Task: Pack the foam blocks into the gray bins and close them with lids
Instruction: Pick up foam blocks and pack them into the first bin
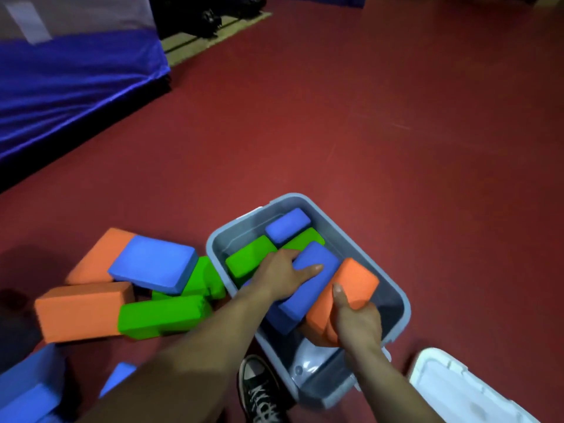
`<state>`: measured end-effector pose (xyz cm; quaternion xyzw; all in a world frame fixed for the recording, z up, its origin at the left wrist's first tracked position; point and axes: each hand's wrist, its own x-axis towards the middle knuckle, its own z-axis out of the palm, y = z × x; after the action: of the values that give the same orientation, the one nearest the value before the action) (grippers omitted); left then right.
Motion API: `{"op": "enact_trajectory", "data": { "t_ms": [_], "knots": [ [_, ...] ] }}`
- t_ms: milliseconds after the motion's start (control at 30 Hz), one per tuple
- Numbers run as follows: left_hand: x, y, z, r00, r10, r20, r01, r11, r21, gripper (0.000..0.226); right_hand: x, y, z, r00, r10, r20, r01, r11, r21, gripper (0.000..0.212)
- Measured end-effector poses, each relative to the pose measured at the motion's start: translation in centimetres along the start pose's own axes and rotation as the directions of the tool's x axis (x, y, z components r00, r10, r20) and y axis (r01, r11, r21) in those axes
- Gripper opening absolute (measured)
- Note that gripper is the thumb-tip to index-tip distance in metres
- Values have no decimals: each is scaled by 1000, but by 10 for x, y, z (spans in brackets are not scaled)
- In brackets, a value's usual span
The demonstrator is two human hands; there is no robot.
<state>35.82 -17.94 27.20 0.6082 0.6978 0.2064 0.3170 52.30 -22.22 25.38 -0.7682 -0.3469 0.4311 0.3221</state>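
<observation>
A gray bin (393, 288) sits on the red floor and holds several foam blocks: green ones (248, 259), a small blue one (287, 224) at the far end and a long blue block (308, 285) lying across the middle. My left hand (285, 273) lies flat on that long blue block with fingers spread. My right hand (355, 323) grips an orange block (351, 282) that is tilted inside the bin against its right wall. A white lid (457, 389) lies on the floor at lower right.
Loose orange (79, 312), blue (152, 262) and green (161, 315) blocks are piled on the floor left of the bin. More blue blocks (24, 386) lie at lower left. My black sneaker (262, 389) stands beside the bin. A blue mat (67, 90) fills the upper left.
</observation>
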Motion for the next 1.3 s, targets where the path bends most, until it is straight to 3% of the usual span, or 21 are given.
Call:
{"op": "enact_trajectory", "data": {
  "t_ms": [133,367,500,600,667,767,933,1033,1133,1300],
  "knots": [
    [20,-35,23,1000,11,0,-11,999,45,50,20,26,36,996,91,6,-91,996,10,81],
    [51,-102,49,997,57,42,-60,995,79,69,37,55,91,985,174,-3,-174,985,7,70],
    [69,-129,61,991,114,74,-129,957,260,69,48,64,115,968,250,-29,-252,967,-46,78],
    [81,-131,67,983,159,89,-182,867,465,63,62,69,123,960,279,-37,-281,957,-73,82],
    [83,-137,71,976,193,97,-214,792,572,74,65,75,128,959,283,-16,-283,958,-54,79],
    [81,-155,86,963,268,16,-226,778,586,82,67,90,142,952,306,6,-306,951,-41,78],
    [76,-173,113,993,62,103,-111,807,580,88,58,115,162,954,299,-6,-299,950,-92,77],
    [87,-176,121,999,32,37,-47,837,545,84,67,118,172,960,279,-21,-279,951,-135,79],
    [90,-174,122,995,-49,89,-11,823,567,81,72,112,172,957,291,1,-288,946,-146,81],
    [82,-165,110,994,-49,93,-15,806,591,81,68,101,161,932,345,107,-327,932,-153,90]
  ]
}}
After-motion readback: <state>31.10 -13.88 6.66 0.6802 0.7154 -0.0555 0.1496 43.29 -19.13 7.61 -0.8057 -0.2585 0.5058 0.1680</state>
